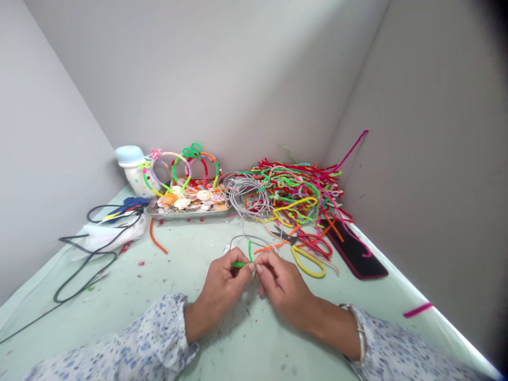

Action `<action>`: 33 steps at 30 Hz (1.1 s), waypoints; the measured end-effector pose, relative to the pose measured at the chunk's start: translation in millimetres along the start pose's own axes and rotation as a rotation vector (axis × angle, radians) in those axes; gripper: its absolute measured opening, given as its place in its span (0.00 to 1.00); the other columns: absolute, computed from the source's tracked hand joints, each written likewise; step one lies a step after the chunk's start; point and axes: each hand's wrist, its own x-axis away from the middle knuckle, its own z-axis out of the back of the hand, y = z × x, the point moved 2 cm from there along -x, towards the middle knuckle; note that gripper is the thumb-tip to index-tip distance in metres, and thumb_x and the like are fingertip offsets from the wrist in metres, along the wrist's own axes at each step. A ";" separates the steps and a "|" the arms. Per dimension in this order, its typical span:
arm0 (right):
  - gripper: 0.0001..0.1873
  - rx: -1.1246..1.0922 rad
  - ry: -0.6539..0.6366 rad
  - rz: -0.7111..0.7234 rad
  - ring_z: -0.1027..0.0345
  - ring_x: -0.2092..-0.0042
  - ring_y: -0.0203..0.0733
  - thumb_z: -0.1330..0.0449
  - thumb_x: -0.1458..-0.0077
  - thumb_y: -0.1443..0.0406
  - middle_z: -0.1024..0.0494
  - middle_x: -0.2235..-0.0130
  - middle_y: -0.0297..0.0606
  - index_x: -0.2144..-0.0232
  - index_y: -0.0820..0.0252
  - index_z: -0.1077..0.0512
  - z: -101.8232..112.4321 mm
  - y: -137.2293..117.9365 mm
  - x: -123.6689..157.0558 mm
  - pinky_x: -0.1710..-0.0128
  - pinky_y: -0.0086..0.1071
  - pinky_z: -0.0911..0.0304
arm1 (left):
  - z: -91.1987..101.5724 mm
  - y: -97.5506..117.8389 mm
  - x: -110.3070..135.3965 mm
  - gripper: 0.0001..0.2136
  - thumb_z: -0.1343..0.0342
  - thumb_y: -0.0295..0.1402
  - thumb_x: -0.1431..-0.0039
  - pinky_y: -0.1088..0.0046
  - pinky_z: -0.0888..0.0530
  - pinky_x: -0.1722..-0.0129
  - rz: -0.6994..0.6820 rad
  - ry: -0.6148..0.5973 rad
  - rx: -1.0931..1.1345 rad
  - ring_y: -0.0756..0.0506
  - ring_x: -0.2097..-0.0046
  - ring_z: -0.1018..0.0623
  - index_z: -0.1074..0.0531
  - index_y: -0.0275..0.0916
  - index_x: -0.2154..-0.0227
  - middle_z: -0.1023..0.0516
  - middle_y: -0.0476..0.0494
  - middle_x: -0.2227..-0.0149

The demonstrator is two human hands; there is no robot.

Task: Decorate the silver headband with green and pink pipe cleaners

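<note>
A green pipe cleaner [250, 251] sticks up between my fingertips, and part of it runs under my left index finger. My left hand [228, 280] is closed in a pinch on it. Tip to tip with it, my right hand [283, 283] also pinches; the bit between its thumb and forefinger is too small to make out. A loop of grey wire [254, 236] arcs just behind my fingers. Near my right hand lie an orange pipe cleaner [271, 247] and scissors with a yellow and a red handle [308, 261].
A metal tray [186, 214] of shells stands at the back, with pipe-cleaner headbands [206, 159] above it. Beside it are coiled grey wire [248, 196] and a heap of pipe cleaners [297, 185]. A phone [353, 251] lies right, a black cable [75, 239] left, a white container [137, 177] behind.
</note>
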 end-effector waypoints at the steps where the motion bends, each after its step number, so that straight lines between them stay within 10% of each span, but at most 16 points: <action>1: 0.07 -0.003 0.001 -0.003 0.35 0.77 0.34 0.52 0.36 0.65 0.29 0.79 0.28 0.64 0.58 0.36 0.2 0.1 0.1 0.73 0.27 0.41 | 0.1 0.3 0.0 0.10 0.47 0.34 0.42 0.78 0.40 0.75 -0.003 0.003 -0.005 0.52 0.75 0.38 0.35 0.37 0.76 0.37 0.55 0.79; 33: 0.07 0.187 0.086 0.268 0.37 0.68 0.38 0.49 0.39 0.69 0.30 0.71 0.35 0.68 0.58 0.32 6.6 -1.8 -3.9 0.68 0.30 0.42 | 3.3 0.7 -0.2 0.09 0.46 0.35 0.44 0.78 0.40 0.80 0.090 0.036 0.114 0.53 0.80 0.40 0.34 0.39 0.77 0.40 0.56 0.83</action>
